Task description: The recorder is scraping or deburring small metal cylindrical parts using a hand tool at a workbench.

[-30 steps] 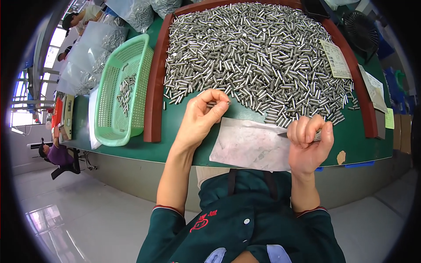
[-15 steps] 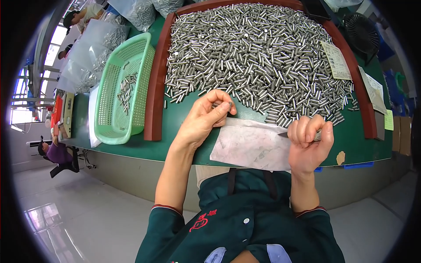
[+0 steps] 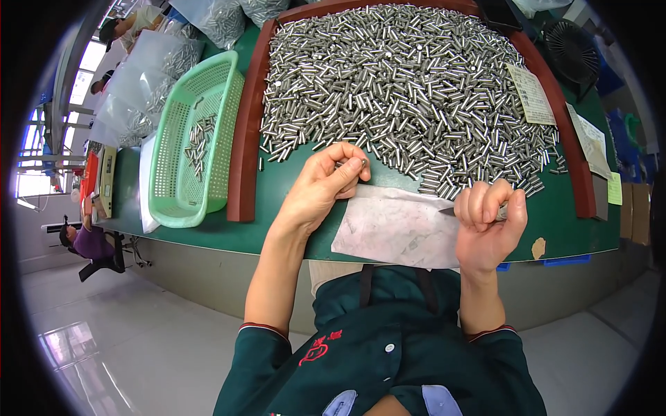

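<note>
A wide pile of small silver metal pins (image 3: 395,90) covers the green table. At the near edge of this pile, my left hand (image 3: 322,184) is closed, pinching a metal pin (image 3: 362,163) between thumb and fingers; most of the pin is hidden. My right hand (image 3: 489,225) is wrapped round a slim tool with a pointed dark tip (image 3: 447,211), like a small knife; its grip is mostly covered by the fingers. Between both hands a smudged white cloth or paper sheet (image 3: 399,232) lies at the table's front edge.
Dark red wooden rails (image 3: 244,159) frame the pile. To the left stands a green plastic basket (image 3: 156,177) holding some pins, with clear bags of pins (image 3: 142,83) beyond. Paper slips (image 3: 531,96) lie at the right, near a black fan (image 3: 572,52). Other people sit farther left.
My left hand has shifted very slightly to the left with the pin. The right hand has hardly moved and keeps its hold on the tool.
</note>
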A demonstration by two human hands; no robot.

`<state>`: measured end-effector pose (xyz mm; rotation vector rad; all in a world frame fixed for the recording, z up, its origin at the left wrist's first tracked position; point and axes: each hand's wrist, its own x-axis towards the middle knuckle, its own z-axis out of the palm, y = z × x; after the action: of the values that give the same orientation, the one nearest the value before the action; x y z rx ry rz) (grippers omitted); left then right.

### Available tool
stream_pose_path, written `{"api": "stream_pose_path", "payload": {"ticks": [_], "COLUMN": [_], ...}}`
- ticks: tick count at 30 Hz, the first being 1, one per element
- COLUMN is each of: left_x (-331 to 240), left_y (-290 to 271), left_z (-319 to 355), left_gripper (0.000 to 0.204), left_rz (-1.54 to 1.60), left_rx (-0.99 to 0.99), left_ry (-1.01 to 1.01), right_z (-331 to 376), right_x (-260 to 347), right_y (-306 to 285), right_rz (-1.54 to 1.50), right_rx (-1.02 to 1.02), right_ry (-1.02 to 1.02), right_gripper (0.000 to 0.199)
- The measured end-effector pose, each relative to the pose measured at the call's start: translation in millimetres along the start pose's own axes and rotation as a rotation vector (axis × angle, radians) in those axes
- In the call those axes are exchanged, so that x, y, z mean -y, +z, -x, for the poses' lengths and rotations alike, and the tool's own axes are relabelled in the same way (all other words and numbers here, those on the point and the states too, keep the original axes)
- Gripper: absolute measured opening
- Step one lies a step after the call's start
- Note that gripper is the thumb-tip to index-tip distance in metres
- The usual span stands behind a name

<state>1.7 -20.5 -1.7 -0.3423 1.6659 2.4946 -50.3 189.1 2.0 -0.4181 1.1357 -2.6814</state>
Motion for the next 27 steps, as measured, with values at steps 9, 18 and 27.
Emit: {"api": "stream_pose_path", "payload": {"ticks": [9,18,27], "left_x": [-4,27,31], "left_y": [28,58,62], "left_z": [16,35,38], "left_gripper": [0.01,0.007,0.008], "left_rz": [-0.582,-1.132,-1.206], "left_rx": [-0.209,-0.192,-0.273], "left_ry": [0.259,0.453,0.444], "right_z": [-2,-8,-5], "right_x": [7,-5,-2], "right_y": [-2,18,12], "right_rz": [-0.13,-0.015,0.446], "right_rx": [0.09,0.035,0.365], "right_ry": [-0.034,0.13,-0.051], "right_gripper": [0.045,0.038,0.032]}}
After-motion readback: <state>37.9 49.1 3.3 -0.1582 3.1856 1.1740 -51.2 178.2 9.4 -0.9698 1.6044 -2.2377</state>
